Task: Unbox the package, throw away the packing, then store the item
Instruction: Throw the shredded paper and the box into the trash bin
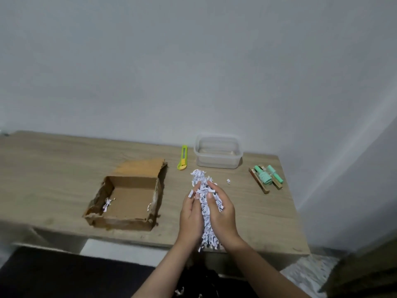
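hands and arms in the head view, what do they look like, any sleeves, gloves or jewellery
Both arms are bare from the bottom edge of the picture up to the wrists: no sleeves show. The left hand and the right hand wear no gloves, and no rings, watch or bracelets are visible. The fingernails look short and unpainted, though the picture is too soft to be sure.

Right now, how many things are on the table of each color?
Brown: 1, the cardboard box
Yellow-green: 1, the cutter
Clear: 1, the plastic tub
Mint green: 2, the little bottles
White: 1, the shredded paper between both hands
Total: 6
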{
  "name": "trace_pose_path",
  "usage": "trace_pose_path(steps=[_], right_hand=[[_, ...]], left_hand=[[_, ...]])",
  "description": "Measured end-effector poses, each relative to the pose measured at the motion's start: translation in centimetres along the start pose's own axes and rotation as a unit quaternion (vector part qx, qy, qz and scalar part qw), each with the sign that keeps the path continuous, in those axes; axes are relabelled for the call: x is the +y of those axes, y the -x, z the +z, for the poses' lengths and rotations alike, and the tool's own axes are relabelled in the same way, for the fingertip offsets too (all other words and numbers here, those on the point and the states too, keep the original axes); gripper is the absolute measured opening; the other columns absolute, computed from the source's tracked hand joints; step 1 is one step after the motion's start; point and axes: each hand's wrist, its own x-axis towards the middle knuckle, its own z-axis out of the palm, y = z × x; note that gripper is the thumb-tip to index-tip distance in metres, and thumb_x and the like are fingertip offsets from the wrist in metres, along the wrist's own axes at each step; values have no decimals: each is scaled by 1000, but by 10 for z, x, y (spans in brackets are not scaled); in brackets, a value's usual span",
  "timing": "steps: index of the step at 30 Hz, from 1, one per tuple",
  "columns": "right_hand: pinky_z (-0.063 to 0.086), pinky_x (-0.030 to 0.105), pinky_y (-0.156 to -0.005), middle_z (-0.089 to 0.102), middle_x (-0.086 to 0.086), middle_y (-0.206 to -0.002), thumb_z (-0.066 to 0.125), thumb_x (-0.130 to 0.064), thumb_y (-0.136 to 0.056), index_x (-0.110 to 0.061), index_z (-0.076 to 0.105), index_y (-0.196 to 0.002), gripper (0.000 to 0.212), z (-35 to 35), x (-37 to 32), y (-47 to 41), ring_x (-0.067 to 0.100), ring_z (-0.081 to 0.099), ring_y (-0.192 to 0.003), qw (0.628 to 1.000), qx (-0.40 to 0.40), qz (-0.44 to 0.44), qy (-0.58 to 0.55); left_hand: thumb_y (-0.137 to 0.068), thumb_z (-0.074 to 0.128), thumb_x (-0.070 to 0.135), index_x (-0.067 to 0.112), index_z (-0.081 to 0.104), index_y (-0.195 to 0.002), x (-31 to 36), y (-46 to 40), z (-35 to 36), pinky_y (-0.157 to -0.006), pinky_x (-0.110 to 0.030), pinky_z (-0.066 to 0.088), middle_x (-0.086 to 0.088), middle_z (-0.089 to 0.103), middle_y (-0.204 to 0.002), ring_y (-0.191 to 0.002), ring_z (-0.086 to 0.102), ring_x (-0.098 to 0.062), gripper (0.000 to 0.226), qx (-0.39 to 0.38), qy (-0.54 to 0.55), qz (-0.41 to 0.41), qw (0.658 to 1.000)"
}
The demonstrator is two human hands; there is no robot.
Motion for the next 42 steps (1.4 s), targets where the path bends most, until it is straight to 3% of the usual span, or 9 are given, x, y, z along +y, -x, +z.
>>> trace_pose_path(steps=[8,16,20,24,30,34,38,40,42], right_hand=[[42,28,-105,61,-14,-125,52,-31,-90,-29,61,-120,31,-5,1,69,-4,51,-119,994,-101,-1,-35],[41,22,-103,62,-3,-125,52,-31,-88,-16,61,-120,37,16,39,152,4,53,-120,991,-122,37,-43],[41,17,-99,63,-4,-121,51,-30,-86,-19,62,-117,34,26,63,184,1,55,-115,987,-137,78,-8],[39,3,-89,61,-13,-116,53,-22,-92,-24,61,-117,27,30,92,196,-14,52,-109,976,-165,143,5],[47,29,-94,66,-4,-109,56,-19,-90,-21,65,-108,20,47,170,179,8,61,-103,966,-136,217,32],[41,25,-87,65,-1,-107,53,-19,-90,-14,64,-111,24,60,220,158,12,58,-100,961,-138,233,62],[42,28,-93,64,5,-113,55,-16,-91,-9,62,-115,26,66,260,142,17,58,-107,955,-143,257,44],[43,34,-101,64,12,-118,55,-14,-91,-5,61,-117,28,64,272,138,20,58,-109,953,-150,260,41],[44,32,-100,64,15,-118,55,-11,-91,-2,61,-116,28,61,276,136,22,59,-108,955,-159,249,41]], left_hand=[[-101,33,19,25,48,-134,-15,83,-12,-96,-2,33,12,49,-137,-127,42,3,37,89,-11,-33,995],[-100,36,16,24,51,-132,-56,161,-46,-106,-24,37,9,53,-135,-125,47,-3,36,122,-10,-96,988],[-100,35,13,31,51,-125,-83,188,-60,-107,-22,36,7,54,-133,-126,47,-7,35,141,-32,-141,979],[-94,38,31,42,54,-123,-116,199,-66,-104,-59,35,-3,59,-128,-120,46,-44,35,129,-20,-236,963],[-93,47,11,31,64,-104,-170,170,-71,-82,-30,49,-4,69,-109,-100,63,-23,28,133,-41,-269,953],[-90,53,17,25,64,-111,-227,152,-81,-74,-26,52,-3,70,-99,-91,66,-24,25,128,-61,-294,945],[-92,49,7,14,52,-128,-268,138,-88,-46,-14,44,-6,65,-86,-47,55,0,37,131,-56,-344,928],[-91,47,-2,7,48,-130,-279,135,-89,-49,-5,43,-1,63,-98,-54,58,12,41,127,-63,-347,927],[-90,47,-5,4,47,-133,-284,136,-88,-66,-6,44,-4,59,-118,-88,63,2,44,123,-73,-341,929]])
